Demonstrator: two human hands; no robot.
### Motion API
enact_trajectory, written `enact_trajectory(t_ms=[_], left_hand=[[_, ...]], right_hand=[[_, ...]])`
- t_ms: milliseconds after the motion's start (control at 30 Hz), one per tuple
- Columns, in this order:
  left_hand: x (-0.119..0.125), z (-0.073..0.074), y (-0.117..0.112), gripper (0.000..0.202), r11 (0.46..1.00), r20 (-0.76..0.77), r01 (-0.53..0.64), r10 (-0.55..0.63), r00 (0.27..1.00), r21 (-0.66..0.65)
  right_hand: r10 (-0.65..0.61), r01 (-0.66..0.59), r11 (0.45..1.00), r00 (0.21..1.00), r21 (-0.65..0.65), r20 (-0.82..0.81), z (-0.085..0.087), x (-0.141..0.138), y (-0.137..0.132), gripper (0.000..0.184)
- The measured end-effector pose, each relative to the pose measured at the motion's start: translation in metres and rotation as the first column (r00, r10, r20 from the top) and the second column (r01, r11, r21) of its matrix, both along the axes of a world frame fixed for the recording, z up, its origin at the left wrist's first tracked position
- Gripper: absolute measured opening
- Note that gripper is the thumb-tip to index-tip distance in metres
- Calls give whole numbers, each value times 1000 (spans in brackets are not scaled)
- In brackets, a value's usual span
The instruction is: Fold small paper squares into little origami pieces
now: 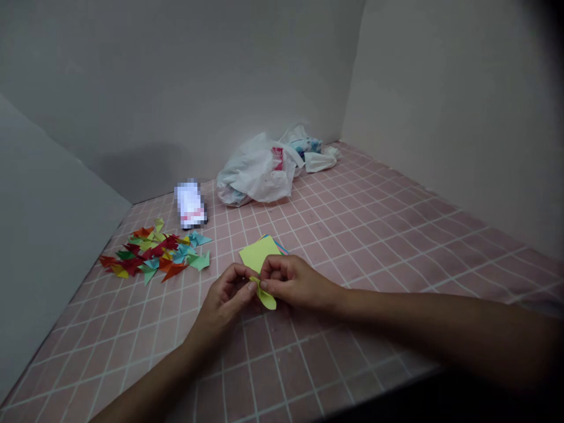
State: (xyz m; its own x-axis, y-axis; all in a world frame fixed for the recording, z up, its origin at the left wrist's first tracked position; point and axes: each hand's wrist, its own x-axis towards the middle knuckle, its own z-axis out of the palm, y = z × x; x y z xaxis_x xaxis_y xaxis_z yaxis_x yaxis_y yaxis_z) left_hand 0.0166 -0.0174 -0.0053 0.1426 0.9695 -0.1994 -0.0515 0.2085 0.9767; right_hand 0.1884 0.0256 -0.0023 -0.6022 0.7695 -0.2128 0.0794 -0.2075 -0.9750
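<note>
Fingers (252, 286) of L hand (222, 299), R hand (294, 283), yellow paper (267, 300) pinched btwn

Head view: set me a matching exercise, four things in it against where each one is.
Things:
1. small yellow-green paper
2. stack of paper squares
3. pile of folded coloured pieces
4. white plastic bag

Places:
A. farthest back, towards the corner
B. pinched between the left hand and the right hand
C. lying flat just beyond the hands
D. spread out at the far left

Pairs: 1-B; 2-C; 3-D; 4-A
</note>
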Motion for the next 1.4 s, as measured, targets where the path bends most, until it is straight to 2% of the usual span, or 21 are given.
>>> enact_trajectory(t_ms=[233, 467, 800, 1133, 1400], left_hand=[[1, 3, -1, 18, 997, -76, -54, 58, 995, 46], [3, 1, -1, 21, 978, -31, -164, 169, 985, 129], [4, -3, 0, 21, 988, -24, -147, 149, 989, 55], [3, -3, -2, 20, 990, -66, -129, 133, 989, 54], [1, -6, -1, 20, 992, -92, -116, 120, 988, 52]], right_hand=[[-38, 29, 985, 998, 167, 51, -5, 0, 1, 15], [-74, 65, 977, 997, 202, 37, -8, 0, 1, 14], [-40, 42, 979, 999, 201, -14, -10, 1, 0, 12], [-40, 44, 977, 999, 209, -22, -11, 0, 1, 10], [-42, 47, 947, 999, 317, -21, -14, 1, 0, 9]])
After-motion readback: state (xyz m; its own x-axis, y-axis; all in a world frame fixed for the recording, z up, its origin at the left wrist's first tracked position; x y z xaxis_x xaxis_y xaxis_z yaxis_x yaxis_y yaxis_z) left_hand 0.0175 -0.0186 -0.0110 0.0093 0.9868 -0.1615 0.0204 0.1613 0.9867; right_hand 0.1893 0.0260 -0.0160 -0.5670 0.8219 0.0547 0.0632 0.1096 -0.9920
